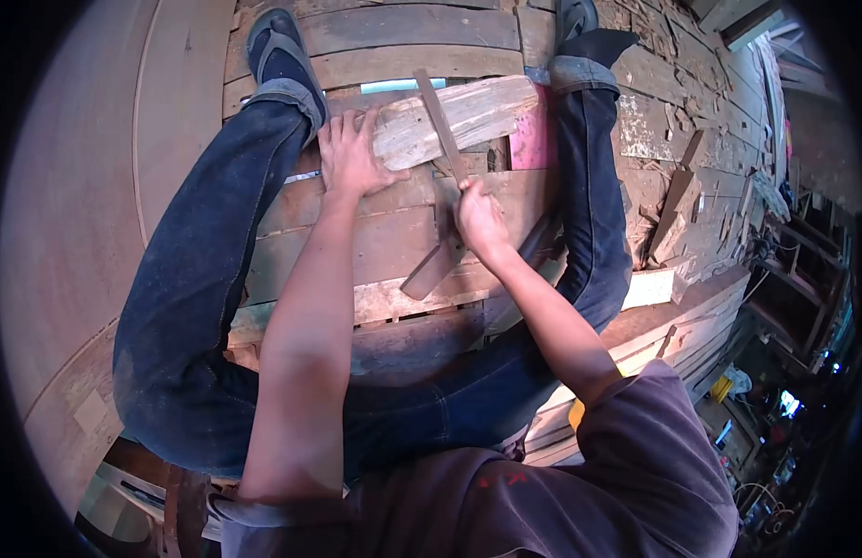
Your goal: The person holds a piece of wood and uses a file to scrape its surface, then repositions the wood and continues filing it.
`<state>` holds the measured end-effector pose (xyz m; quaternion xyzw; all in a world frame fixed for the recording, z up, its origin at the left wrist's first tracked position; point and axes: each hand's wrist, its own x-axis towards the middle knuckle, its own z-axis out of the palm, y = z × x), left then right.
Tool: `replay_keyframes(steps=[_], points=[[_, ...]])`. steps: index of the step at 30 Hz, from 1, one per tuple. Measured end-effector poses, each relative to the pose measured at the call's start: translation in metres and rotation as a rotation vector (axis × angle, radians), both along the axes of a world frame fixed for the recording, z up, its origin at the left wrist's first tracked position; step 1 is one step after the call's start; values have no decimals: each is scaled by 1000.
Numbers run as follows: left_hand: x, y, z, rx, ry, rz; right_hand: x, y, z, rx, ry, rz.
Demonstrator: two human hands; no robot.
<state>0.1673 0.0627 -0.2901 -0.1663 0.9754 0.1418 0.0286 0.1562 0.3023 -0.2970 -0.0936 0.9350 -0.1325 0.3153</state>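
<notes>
A pale, rough-split piece of wood [491, 107] lies across the plank floor between my legs. My left hand [353, 156] presses on its left end, with the fingers over the end and the thumb along the near edge. My right hand [482, 219] is closed around the near end of a long, flat, narrow blade-like tool [437, 121]. The blade crosses the middle of the wood at a slant and its far tip reaches past the far edge. Below my right hand lies a flat dark strip [433, 268].
My jeans-clad legs [194, 251] spread on both sides. A pink sheet [531, 130] lies by the wood's right end. Wood scraps and chips [675, 200] litter the plank floor [375, 246] at the right. A plywood panel [68, 186] stands at the left. Dark clutter [775, 400] sits beyond the floor's edge at lower right.
</notes>
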Motion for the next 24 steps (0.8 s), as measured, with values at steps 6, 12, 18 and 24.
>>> replay_keyframes(steps=[6, 12, 18, 24], points=[[2, -2, -2, 20, 4, -18, 12, 11, 27, -3, 41, 65], [3, 1, 1, -2, -10, -17, 39, 44, 3, 37, -21, 19], [5, 2, 1, 6, -41, -14, -24, -19, 8, -34, 75, 59], [2, 1, 1, 2, -43, -16, 38, 39, 30, 103, -68, 57]])
